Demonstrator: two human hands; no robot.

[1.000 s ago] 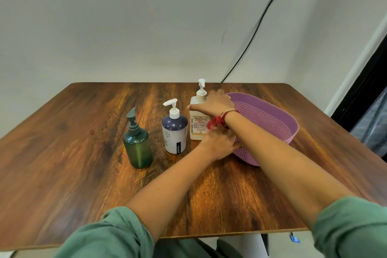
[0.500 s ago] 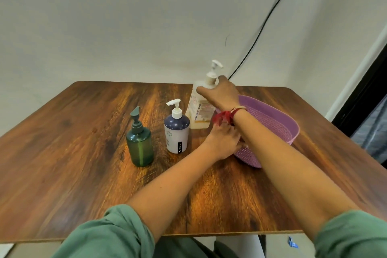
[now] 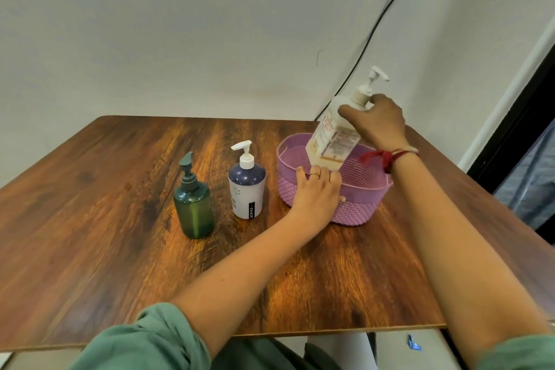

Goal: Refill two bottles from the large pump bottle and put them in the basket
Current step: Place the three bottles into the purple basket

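My right hand (image 3: 377,122) grips the shoulder of the large white pump bottle (image 3: 333,141) and holds it tilted in the air over the purple basket (image 3: 357,207). My left hand (image 3: 318,192) rests on the basket's near left rim, fingers curled over the edge. A green pump bottle (image 3: 193,207) and a white bottle with a dark blue top (image 3: 247,186) stand upright on the table, left of the basket.
The wooden table (image 3: 120,249) stands against a white wall. A black cable (image 3: 378,21) runs down the wall behind the basket. A dark doorway (image 3: 528,117) lies at the right.
My right hand lifted the large pump bottle off the table and carried it right, over the basket. My left hand moved onto the basket's rim.
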